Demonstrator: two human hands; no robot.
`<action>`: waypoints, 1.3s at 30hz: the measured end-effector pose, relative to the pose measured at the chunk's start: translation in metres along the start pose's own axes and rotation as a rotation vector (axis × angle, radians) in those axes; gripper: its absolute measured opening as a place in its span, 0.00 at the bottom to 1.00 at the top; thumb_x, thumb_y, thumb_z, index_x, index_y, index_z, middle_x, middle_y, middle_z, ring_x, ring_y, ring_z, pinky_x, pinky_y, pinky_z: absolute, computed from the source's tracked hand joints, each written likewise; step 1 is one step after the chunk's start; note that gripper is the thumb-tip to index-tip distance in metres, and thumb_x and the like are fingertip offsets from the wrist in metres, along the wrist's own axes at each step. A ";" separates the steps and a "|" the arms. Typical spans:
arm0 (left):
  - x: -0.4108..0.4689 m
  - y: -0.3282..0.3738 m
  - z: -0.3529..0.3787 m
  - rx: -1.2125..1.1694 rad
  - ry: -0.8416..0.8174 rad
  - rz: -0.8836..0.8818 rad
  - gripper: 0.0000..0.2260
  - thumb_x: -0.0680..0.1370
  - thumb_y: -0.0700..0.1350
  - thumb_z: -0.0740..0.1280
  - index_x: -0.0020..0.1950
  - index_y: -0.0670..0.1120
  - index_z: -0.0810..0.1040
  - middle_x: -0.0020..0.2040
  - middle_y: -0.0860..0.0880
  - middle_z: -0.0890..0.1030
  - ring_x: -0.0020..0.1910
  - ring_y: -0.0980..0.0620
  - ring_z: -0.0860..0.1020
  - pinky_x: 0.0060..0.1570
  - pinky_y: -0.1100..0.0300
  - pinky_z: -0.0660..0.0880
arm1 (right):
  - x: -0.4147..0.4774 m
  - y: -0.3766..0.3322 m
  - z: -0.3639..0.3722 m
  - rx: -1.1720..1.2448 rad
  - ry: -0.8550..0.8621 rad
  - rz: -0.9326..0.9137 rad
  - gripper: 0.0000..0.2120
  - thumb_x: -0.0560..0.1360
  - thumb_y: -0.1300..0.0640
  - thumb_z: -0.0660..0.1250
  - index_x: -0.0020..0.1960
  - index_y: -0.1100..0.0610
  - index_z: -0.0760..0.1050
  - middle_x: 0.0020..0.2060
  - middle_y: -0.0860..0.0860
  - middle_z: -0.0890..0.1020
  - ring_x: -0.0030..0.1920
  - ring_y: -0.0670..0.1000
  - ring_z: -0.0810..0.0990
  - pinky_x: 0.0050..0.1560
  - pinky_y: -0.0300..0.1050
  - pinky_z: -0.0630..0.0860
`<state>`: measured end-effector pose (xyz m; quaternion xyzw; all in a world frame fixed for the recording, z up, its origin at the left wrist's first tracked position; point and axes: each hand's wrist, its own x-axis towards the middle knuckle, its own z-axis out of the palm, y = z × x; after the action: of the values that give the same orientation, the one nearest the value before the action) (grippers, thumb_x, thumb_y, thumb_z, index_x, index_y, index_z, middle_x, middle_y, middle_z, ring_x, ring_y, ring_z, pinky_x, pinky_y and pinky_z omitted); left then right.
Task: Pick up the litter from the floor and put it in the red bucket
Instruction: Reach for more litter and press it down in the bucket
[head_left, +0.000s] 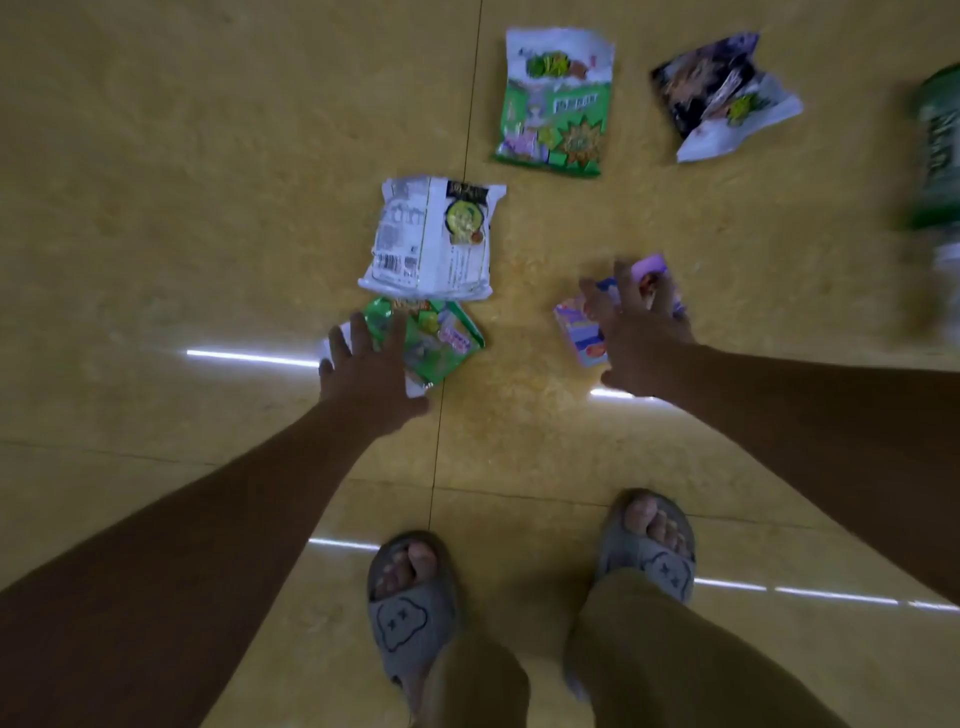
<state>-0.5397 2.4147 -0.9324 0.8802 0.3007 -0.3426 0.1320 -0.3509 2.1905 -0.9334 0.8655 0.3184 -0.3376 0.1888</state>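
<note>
Several snack wrappers lie on the yellow tiled floor. My left hand (371, 371) reaches down with fingers spread over a small green wrapper (441, 338), covering its left part. Above the purple and pink wrapper (584, 332) my right hand (636, 338) also spreads its fingers; neither hand grips anything. A white packet (431, 239) lies just beyond the green one. Farther off sit a green and white bag (556, 104) and a crumpled black and white wrapper (722, 93). The red bucket is not in view.
A blurred green object (937, 150) shows at the right edge. My feet in grey slippers (410, 613) stand on the tiles below the hands. Bright light strips reflect off the floor near both hands.
</note>
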 end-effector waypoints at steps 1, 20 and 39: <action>0.006 -0.001 0.005 -0.005 0.005 0.012 0.56 0.64 0.63 0.76 0.79 0.57 0.40 0.77 0.37 0.45 0.75 0.32 0.48 0.71 0.37 0.58 | 0.004 0.000 0.005 -0.023 0.043 0.003 0.55 0.67 0.46 0.75 0.78 0.44 0.37 0.77 0.54 0.36 0.74 0.73 0.46 0.66 0.67 0.65; -0.029 0.036 -0.006 -0.199 -0.018 -0.084 0.50 0.59 0.58 0.76 0.74 0.57 0.51 0.58 0.43 0.64 0.56 0.37 0.72 0.52 0.47 0.75 | -0.009 0.001 -0.035 -0.055 0.135 -0.181 0.47 0.61 0.41 0.74 0.71 0.55 0.56 0.63 0.54 0.67 0.64 0.60 0.68 0.71 0.67 0.56; -0.156 0.119 -0.304 -0.255 -0.010 -0.009 0.36 0.59 0.62 0.71 0.65 0.60 0.67 0.50 0.48 0.67 0.50 0.46 0.77 0.50 0.54 0.77 | -0.174 0.093 -0.257 0.117 0.182 -0.107 0.52 0.66 0.38 0.71 0.78 0.57 0.48 0.68 0.55 0.64 0.66 0.60 0.64 0.69 0.63 0.61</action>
<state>-0.3978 2.3866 -0.6010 0.8531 0.3452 -0.3066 0.2430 -0.2671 2.1885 -0.6200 0.8839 0.3598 -0.2851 0.0898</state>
